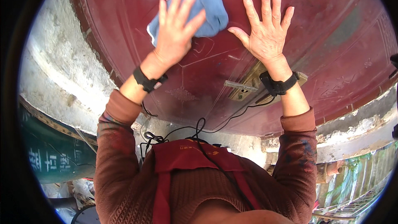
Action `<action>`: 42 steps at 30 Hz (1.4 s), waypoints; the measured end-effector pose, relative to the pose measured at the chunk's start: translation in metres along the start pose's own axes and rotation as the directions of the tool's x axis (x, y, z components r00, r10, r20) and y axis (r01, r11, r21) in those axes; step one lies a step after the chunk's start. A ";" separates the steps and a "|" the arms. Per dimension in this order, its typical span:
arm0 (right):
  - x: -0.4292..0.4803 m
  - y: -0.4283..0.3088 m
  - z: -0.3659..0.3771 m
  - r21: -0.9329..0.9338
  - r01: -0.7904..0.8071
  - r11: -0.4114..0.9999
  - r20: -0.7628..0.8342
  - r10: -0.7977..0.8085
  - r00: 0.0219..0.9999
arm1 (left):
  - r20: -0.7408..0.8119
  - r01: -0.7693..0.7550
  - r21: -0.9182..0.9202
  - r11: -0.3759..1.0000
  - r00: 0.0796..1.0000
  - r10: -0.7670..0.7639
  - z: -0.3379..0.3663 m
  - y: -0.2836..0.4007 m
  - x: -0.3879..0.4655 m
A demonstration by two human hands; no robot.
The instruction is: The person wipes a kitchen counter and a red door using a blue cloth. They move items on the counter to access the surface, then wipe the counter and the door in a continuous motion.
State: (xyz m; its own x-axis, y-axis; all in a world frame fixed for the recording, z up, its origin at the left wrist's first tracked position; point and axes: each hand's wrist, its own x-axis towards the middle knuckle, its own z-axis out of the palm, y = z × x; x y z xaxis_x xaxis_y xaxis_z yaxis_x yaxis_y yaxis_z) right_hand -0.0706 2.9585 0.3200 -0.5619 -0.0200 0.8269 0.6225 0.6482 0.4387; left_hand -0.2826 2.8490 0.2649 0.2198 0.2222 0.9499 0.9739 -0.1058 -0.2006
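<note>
My left hand point(175, 26), slightly blurred, lies over a folded blue cloth point(213, 12) and presses it against a dark red door point(199, 77). Its fingers are spread across the cloth, which has a white edge at its lower left. To the right, my right hand point(266, 34) rests on the bare door surface with fingers wide apart and nothing in it. Below that hand is a brass-coloured lock plate point(241, 95) with a lever handle point(241, 85). My right wrist partly covers the plate. Raised line patterns run over the door.
Black straps circle both wrists, and a thin black cable point(228, 119) hangs from the right one to my dark red apron point(199, 155). A rough whitish wall point(68, 77) borders the door at left. Lower left is a green container point(59, 158); a wire rack point(357, 205) stands lower right.
</note>
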 end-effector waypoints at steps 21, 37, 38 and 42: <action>0.014 -0.029 -0.004 0.087 0.007 0.996 -0.068 -0.001 0.998 | -0.191 0.076 0.006 0.997 0.979 -0.074 -0.002 -0.016 -0.001; 0.020 -0.029 0.012 0.000 0.005 1.000 -0.065 -0.005 0.998 | 0.111 0.018 -0.050 0.999 0.994 -0.013 -0.006 0.005 -0.045; 0.020 -0.029 0.011 0.011 0.016 1.000 -0.078 -0.015 0.997 | 0.042 0.023 -0.041 0.999 0.999 -0.021 -0.007 -0.005 -0.036; 0.024 -0.030 0.007 0.079 0.016 0.997 -0.121 -0.006 0.993 | -0.310 0.131 -0.015 0.991 0.942 -0.129 -0.018 -0.041 0.032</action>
State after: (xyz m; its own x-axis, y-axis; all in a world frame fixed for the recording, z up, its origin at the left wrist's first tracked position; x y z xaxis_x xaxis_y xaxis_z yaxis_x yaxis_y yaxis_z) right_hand -0.1063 2.9438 0.3239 -0.4958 -0.1156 0.8607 0.5687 0.7059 0.4223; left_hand -0.3163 2.8428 0.3079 0.0643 -0.0774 0.9949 0.9934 -0.0904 -0.0712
